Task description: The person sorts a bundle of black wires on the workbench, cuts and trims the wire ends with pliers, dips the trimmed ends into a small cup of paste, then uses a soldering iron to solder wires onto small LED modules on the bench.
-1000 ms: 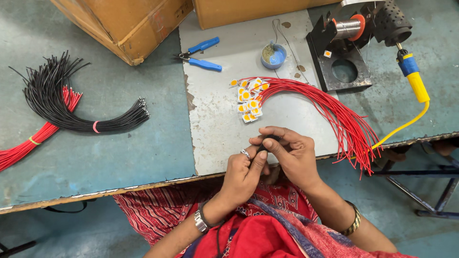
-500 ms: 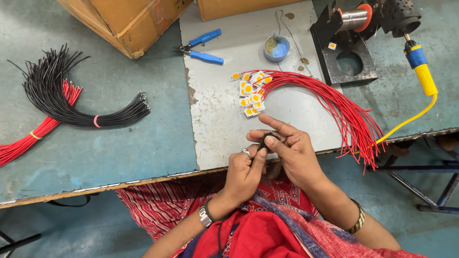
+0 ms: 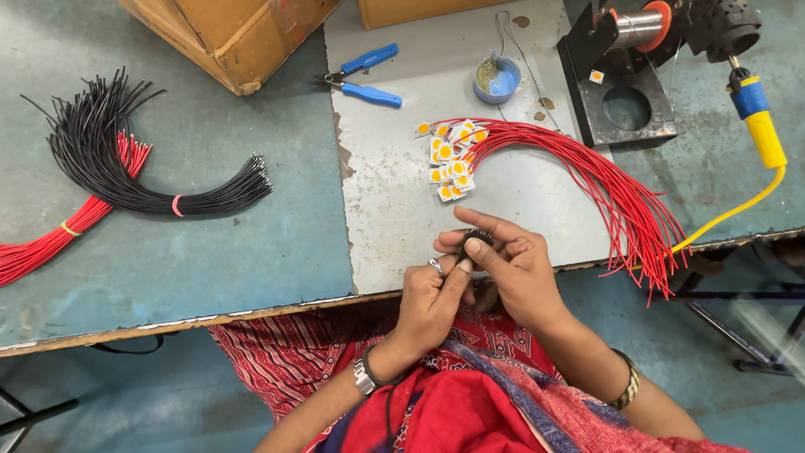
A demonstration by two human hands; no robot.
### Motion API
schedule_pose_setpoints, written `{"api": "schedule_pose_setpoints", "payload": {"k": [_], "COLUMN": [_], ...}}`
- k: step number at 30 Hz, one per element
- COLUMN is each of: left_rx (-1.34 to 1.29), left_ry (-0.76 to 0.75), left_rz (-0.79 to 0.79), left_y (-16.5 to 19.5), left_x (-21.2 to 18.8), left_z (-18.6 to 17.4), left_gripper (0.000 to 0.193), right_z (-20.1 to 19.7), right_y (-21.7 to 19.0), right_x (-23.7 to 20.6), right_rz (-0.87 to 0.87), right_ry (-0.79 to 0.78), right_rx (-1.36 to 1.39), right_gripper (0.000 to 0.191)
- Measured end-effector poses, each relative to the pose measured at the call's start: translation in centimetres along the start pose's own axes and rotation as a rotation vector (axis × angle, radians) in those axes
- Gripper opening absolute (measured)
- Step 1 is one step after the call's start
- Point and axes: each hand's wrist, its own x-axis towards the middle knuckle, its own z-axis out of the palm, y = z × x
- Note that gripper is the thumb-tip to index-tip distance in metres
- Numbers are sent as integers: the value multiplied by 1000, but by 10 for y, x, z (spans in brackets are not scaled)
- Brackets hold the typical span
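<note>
Right now both hands meet at the near edge of the grey metal work sheet, about six o'clock. The left hand and the right hand pinch between them a small dark round ridged part, fingertips closed on it from both sides; its exact kind is too small to tell. Up at twelve o'clock from the hands lies a fan of red wires tipped with small yellow-and-white square chips, the chips clustered just above the fingers. At two o'clock sits the yellow-handled soldering iron beside a black stand carrying a solder spool. Blue-handled cutters lie at eleven, and a bundle of black wires rests well apart at nine. I'd judge this a fitting step on that dark part; the next move calls for a steady pinch and fine alignment.
</note>
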Motion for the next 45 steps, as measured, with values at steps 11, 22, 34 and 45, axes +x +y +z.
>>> {"api": "schedule_pose_setpoints", "payload": {"k": [11,22,34,45], "left_rx": [-53,-112,54,88], "left_ry": [-39,-120,-105,-140], "left_rz": [-141,-264,-79,-67], "left_y": [-5,-6,-2,0], "left_x": [-1,3,-4,-2], "left_z": [-4,-11,-11,-12], "left_gripper": [40,33,34,39], "right_z": [0,-1,-12,-37], "right_y": [6,12,-7,-31], "right_x": [0,1,4,20], "right_rz": [-27,-69,122,-127], "right_ry": [-13,-31,-117,-348], "right_rx": [-115,-95,68,-432], "right_gripper": [37,22,51,13]}}
